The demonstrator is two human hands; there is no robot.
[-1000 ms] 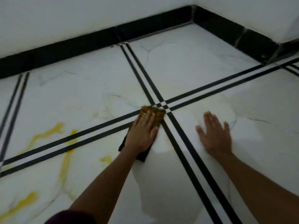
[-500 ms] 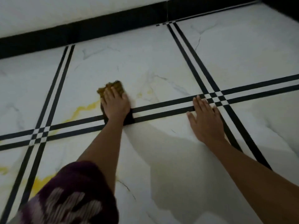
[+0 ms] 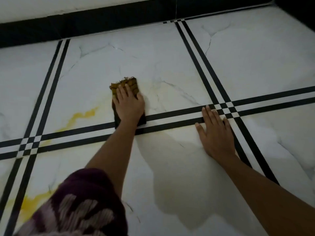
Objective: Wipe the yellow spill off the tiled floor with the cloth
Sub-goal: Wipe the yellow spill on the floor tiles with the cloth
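Observation:
My left hand [image 3: 129,106] presses flat on a dark cloth [image 3: 125,83] whose far end is stained yellow-brown. The cloth lies on the white marble tile just beyond the double black floor stripe. A yellow spill streak [image 3: 80,116] runs on the tile to the left of the cloth, down toward the stripe crossing. Another yellow patch [image 3: 31,203] shows at the lower left, partly hidden by my sleeve. My right hand [image 3: 215,133] rests flat on the floor, fingers spread, holding nothing, next to the right stripe crossing.
A black skirting board [image 3: 105,19] runs along the white wall at the far side. Black double stripes [image 3: 172,120] cross the white tiled floor. My purple patterned sleeve [image 3: 80,205] fills the lower left. A shadow falls on the tile between my arms.
My left hand has slid the cloth leftward along the stripe, away from the right crossing, toward the yellow streak. The view has swung left. My right hand stays planted by the crossing.

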